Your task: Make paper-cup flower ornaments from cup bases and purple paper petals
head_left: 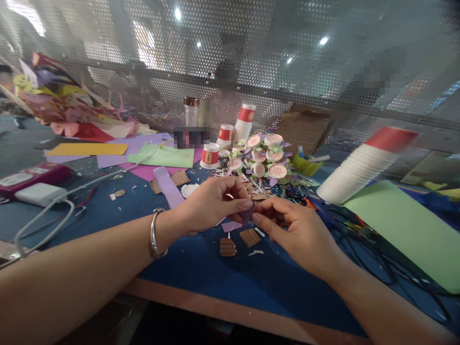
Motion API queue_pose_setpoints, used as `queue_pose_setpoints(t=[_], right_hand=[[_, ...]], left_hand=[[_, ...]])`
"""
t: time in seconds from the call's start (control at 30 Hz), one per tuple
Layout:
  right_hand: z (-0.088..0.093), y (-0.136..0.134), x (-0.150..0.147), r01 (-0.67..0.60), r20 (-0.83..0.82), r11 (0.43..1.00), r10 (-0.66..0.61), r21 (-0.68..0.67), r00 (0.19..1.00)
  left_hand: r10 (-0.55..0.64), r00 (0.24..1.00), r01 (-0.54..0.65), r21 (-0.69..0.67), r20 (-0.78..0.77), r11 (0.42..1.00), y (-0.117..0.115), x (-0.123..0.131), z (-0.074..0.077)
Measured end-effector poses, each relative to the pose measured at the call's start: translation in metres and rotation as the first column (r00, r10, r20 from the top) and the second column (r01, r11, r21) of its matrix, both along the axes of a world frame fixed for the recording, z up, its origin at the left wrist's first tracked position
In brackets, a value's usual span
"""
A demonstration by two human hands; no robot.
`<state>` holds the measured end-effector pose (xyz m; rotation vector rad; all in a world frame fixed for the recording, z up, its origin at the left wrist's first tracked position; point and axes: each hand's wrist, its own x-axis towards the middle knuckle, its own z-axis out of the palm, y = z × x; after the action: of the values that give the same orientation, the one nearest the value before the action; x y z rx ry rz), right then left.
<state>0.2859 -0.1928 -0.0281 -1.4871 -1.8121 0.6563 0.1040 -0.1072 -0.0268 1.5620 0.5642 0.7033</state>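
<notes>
Between both hands, above the blue table, is a small purple paper piece (247,213). My left hand (215,203), with a silver bangle at its wrist, pinches it between thumb and fingers. From the other side, the thumb and fingertips of my right hand (293,230) close on its edge. Just below lie a flat purple scrap (232,226) and two corrugated cardboard bits (227,247) with white slivers. A long purple strip (168,187) rests across more cardboard beside my left hand. Beyond the hands sits a pile of cut cup pieces (259,155) with green and purple paper.
A tall stack of paper cups (366,163) leans at the right, by a green sheet (409,235) and black cables (373,258). Coloured sheets (86,149), a white cable and a charger (41,194) lie left. Red-and-white cups (210,157) stand before a perforated metal screen (230,48).
</notes>
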Motion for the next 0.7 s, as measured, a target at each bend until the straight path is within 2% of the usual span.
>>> queue_pose_setpoints(t=[0.13,0.2,0.27,0.33,0.4,0.47,0.53,0.6,0.7], right_hand=[[0.000,0.001,0.000,0.010,-0.024,1.000,-0.010,-0.003,1.000],[0.001,0.001,0.000,0.014,-0.037,1.000,-0.014,-0.006,0.999],[0.002,0.002,0.000,0.005,-0.046,1.000,-0.006,-0.005,0.999],[0.002,0.002,0.000,0.001,-0.051,1.000,-0.002,-0.008,0.999],[0.001,0.002,0.001,0.008,-0.047,1.000,-0.009,-0.008,0.999],[0.000,0.003,0.002,0.021,-0.034,1.000,-0.021,-0.003,0.999],[-0.001,0.003,0.003,0.025,-0.017,1.000,-0.025,0.003,1.000],[-0.002,0.003,0.003,0.025,0.018,1.000,-0.025,0.013,1.000],[-0.003,0.003,0.004,0.022,0.076,0.999,-0.026,0.043,0.997]], left_hand=[[0.023,0.998,-0.017,-0.094,0.057,0.995,-0.005,0.003,0.000],[-0.005,0.995,0.020,-0.156,0.098,0.988,-0.007,0.003,-0.001],[-0.054,0.994,0.068,-0.154,0.094,0.986,-0.006,0.003,-0.001],[-0.101,0.995,0.101,-0.052,0.010,0.993,-0.003,0.000,-0.001],[-0.100,0.982,0.122,0.140,-0.158,0.983,0.004,-0.006,0.002],[-0.011,0.937,0.148,0.369,-0.349,0.918,0.010,-0.013,0.006],[0.114,0.868,0.195,0.543,-0.483,0.817,0.015,-0.021,0.011],[0.199,0.796,0.249,0.609,-0.571,0.753,0.017,-0.027,0.014],[0.268,0.701,0.329,0.633,-0.661,0.701,0.014,-0.033,0.016]])
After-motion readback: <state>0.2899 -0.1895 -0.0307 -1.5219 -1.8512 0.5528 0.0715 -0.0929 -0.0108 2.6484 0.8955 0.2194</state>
